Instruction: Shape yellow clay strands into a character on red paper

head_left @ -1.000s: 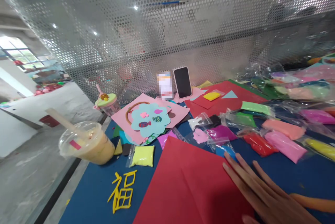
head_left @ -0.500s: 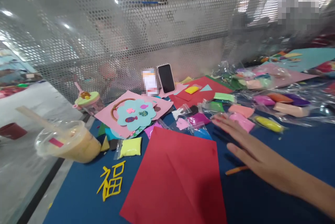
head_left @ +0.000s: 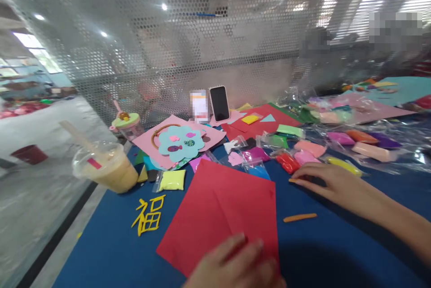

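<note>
While the L hand (head_left: 235,265), blurred, is over the red sheet (head_left: 218,198), its grip impossible to tell, the R hand (head_left: 332,183) pinches a small orange pc (head_left: 292,181) btw thumb & fingers. Orange strip (head_left: 300,218) lies just right of sheet; yellow character (head_left: 152,221) lies left, nr tabletop's (head_left: 101,238) left edge, w/ drink cup (head_left: 117,173) beyond.
</note>
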Available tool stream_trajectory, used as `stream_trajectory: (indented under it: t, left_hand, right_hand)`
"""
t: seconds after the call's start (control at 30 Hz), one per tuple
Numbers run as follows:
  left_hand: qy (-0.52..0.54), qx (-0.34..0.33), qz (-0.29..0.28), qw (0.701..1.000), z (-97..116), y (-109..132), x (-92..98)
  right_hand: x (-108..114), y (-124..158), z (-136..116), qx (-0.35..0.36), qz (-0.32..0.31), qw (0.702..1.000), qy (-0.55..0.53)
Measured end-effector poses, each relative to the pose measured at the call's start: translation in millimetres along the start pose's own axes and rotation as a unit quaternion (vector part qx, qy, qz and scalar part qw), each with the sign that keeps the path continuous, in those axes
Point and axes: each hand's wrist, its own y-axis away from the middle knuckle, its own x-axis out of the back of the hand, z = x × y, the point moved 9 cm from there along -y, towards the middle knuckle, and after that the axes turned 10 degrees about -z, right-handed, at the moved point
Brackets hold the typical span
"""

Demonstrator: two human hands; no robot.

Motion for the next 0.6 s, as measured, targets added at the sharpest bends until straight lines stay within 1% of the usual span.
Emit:
stream_trajectory:
  t: [0.03,0.07,0.1,0.13,0.17,0.23,0.3,0.33,0.37,0.43,0.5,0.6]
  left_hand:
    - [-0.004,0.029,-0.009,1.0,-24,-8,2.4]
    - [-0.005,0.07,-0.056,0.996,-54,-17,-1.5]
    - [-0.018,0.124,-0.114,0.986,-90,-24,-6.9]
    - [-0.052,0.192,-0.165,0.966,-131,-28,-10.4]
    - [-0.072,0.234,-0.178,0.953,-169,-31,-8.2]
    - [-0.101,0.295,-0.182,0.932,-240,-37,-4.5]
    - [-0.121,0.341,-0.189,0.913,-299,-37,-6.7]
    - [-0.126,0.357,-0.198,0.904,-322,-36,-10.6]
    - [-0.129,0.368,-0.207,0.897,-341,-35,-15.5]
    - [-0.132,0.381,-0.225,0.887,-366,-33,-26.4]
    - [-0.132,0.385,-0.242,0.881,-378,-31,-37.5]
    - [-0.13,0.384,-0.263,0.876,-386,-29,-51.4]
  right_hand:
    - [1,-4,0,0.007,0.011,1.0,0.006]
    - [2,-8,1,0.015,0.021,1.0,0.007]
    - [1,-11,2,0.021,0.031,0.999,0.005]
    - [0,-13,4,0.026,0.041,0.999,-0.001]
    - [-3,-15,7,0.031,0.051,0.998,-0.008]
    - [-7,-16,13,0.04,0.073,0.996,-0.02]
    - [-12,-14,15,0.054,0.085,0.994,-0.031]
    - [-13,-12,14,0.062,0.086,0.994,-0.037]
    - [-15,-11,13,0.07,0.082,0.993,-0.044]
    - [-18,-11,9,0.083,0.061,0.993,-0.055]
    - [-18,-12,6,0.087,0.047,0.993,-0.059]
    - [-20,-16,4,0.088,0.013,0.995,-0.05]
